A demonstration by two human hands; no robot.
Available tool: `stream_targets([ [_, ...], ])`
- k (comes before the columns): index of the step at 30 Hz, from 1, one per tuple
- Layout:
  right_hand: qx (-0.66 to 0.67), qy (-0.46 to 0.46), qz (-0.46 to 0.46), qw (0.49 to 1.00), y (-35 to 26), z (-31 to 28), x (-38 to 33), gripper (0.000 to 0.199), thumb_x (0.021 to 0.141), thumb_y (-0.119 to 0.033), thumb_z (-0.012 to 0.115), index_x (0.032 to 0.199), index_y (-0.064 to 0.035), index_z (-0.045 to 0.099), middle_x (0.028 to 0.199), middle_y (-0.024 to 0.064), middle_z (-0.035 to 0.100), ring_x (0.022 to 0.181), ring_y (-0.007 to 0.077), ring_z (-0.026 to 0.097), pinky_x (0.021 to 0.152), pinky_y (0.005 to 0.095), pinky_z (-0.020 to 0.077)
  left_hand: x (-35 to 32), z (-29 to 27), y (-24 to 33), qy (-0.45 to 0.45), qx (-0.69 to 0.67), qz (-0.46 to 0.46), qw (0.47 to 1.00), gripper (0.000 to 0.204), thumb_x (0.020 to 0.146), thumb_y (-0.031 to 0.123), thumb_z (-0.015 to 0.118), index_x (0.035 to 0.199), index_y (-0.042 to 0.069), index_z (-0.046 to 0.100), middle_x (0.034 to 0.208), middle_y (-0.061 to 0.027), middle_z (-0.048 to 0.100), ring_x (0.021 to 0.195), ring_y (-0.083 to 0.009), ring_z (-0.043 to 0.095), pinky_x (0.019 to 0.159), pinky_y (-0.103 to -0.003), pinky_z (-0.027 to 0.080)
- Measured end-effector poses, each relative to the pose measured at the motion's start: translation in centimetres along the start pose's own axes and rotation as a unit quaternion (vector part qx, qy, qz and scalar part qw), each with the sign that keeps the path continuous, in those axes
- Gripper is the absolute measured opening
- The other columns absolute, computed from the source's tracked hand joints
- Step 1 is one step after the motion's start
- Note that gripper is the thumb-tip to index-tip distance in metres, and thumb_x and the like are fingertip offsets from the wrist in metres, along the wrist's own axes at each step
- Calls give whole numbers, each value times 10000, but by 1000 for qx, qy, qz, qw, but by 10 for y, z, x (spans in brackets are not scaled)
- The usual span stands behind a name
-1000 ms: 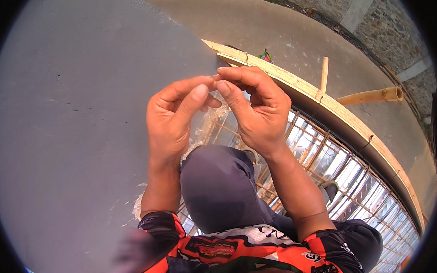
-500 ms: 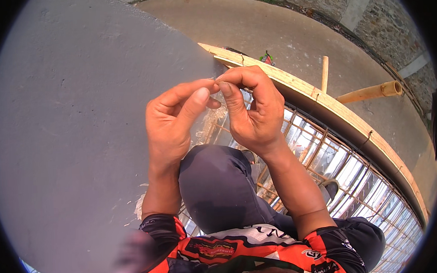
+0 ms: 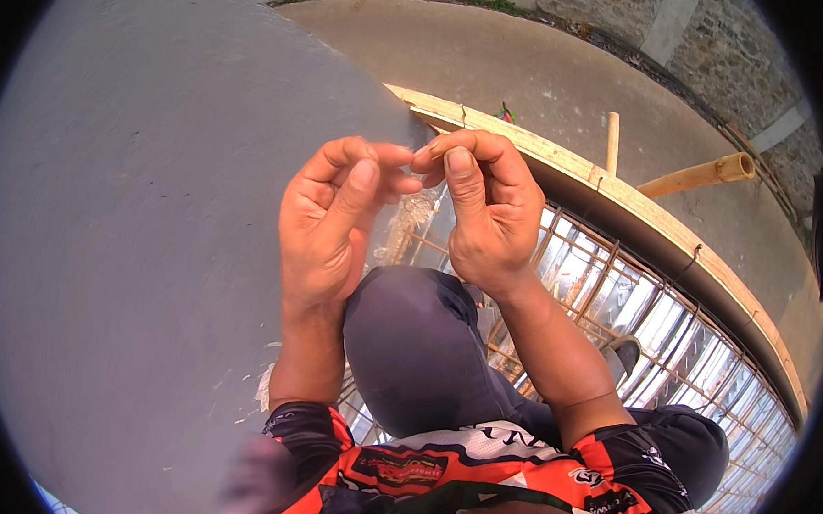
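My left hand (image 3: 328, 228) and my right hand (image 3: 492, 207) are raised together in front of me, fingertips meeting. Thumbs and forefingers of both hands pinch a small thin piece (image 3: 416, 153) that is mostly hidden by the fingers; what it is cannot be made out. The hands hover above my bent knee in dark trousers (image 3: 415, 349). Under the knee lies a grid of rusty steel bars (image 3: 615, 294).
A smooth grey concrete surface (image 3: 134, 223) fills the left. A curved wooden form board (image 3: 554, 163) borders the bar grid on the far side. Beyond it are a pale round pole (image 3: 697, 176), a short wooden stake (image 3: 612, 138) and a stone wall (image 3: 723, 32).
Both hands have stayed pinched together and shifted only slightly; the fingers of my right hand have curled a little more over the pinch.
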State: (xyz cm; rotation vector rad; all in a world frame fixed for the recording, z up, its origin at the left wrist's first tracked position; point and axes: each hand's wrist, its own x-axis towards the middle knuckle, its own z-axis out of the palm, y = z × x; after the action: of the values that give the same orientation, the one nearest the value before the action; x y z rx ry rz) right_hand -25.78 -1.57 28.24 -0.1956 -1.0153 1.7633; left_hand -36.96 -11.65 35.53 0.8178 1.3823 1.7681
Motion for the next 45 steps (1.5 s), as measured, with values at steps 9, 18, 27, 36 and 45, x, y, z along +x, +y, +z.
stream_targets([
  [9,23,-10,-25,999,-19,-2,4,168,1144,-95,649,1240,33,704,1142,98,754,1050,143,714,923,307,588,4,20,25,-50,18,-8,999,262,1228,257,435,1320,53,571,1309,-176,719,1167,-259,735,977,-398,574],
  [18,29,10,-108,994,-48,-9,21,236,1031,35,769,1260,59,721,1188,141,756,1089,170,740,959,319,611,19,60,48,-100,-3,-8,995,265,1230,277,432,1314,57,554,1333,-188,711,1204,-257,709,1001,-410,571],
  [27,6,25,-92,995,-65,-17,28,211,1009,16,806,1212,62,766,1132,133,775,1019,171,757,908,312,624,16,76,41,-91,39,38,994,216,1229,254,434,1286,76,543,1335,-182,709,1193,-247,703,1017,-408,567],
  [36,-11,25,-86,996,-59,-21,25,143,1054,-20,768,1176,51,747,1097,108,770,987,145,741,885,300,616,11,77,28,-97,219,167,957,174,1208,200,500,1295,57,546,1319,-184,714,1168,-239,703,1025,-417,546],
  [45,-14,36,-126,991,-43,-14,24,80,1121,-54,670,1164,1,631,1059,102,740,969,122,702,881,295,585,13,67,24,-86,187,141,969,168,1150,145,635,1258,45,554,1332,-207,725,1150,-252,713,1034,-414,537],
])
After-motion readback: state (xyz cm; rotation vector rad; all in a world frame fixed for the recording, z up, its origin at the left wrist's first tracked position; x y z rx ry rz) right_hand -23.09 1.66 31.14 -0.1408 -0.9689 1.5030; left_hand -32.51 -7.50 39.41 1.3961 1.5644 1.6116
